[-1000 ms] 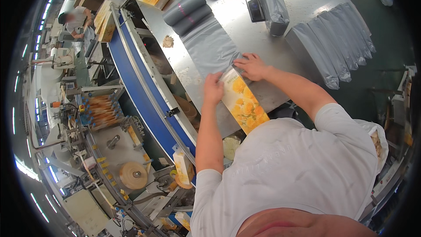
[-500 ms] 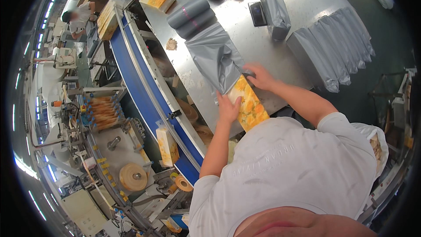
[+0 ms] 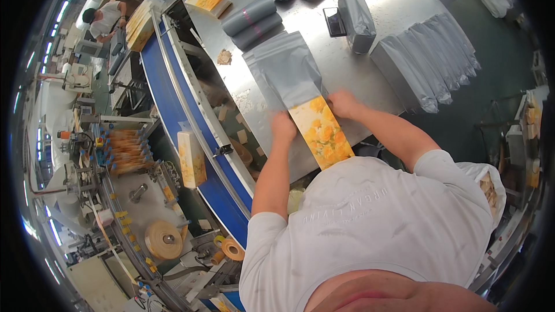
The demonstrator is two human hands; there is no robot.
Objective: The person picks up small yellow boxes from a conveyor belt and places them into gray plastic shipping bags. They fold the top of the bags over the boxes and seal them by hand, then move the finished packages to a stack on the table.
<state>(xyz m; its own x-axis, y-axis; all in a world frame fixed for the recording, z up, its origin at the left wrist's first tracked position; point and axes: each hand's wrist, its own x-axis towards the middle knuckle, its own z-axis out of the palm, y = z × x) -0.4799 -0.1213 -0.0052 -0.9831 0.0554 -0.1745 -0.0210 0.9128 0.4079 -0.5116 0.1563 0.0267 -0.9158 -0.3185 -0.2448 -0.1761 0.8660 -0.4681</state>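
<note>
A grey plastic bag (image 3: pixel 284 72) lies on the metal table, pulled over the far end of a long block-shaped pack (image 3: pixel 324 133) with a yellow floral print. The pack's near end reaches my shirt. My left hand (image 3: pixel 283 126), slightly blurred, is closed on the bag's left edge at its mouth. On the opposite side, my right hand (image 3: pixel 344 104) is closed on the bag's right edge, beside the pack. My fingertips are mostly hidden.
Filled grey bags (image 3: pixel 425 60) stand in a row at the right, near a single one (image 3: pixel 356 17) and a phone (image 3: pixel 334 22). Rolled grey bags (image 3: pixel 251 20) lie farther back. Left of the table, a blue conveyor (image 3: pixel 173 98) carries another floral pack (image 3: pixel 191 160). A co-worker (image 3: pixel 107 20) stands far left.
The bag has been drawn smoother and straighter over the pack's far end. My left hand has shifted left, off the pack's top to its side. The pack on the conveyor has moved away from me.
</note>
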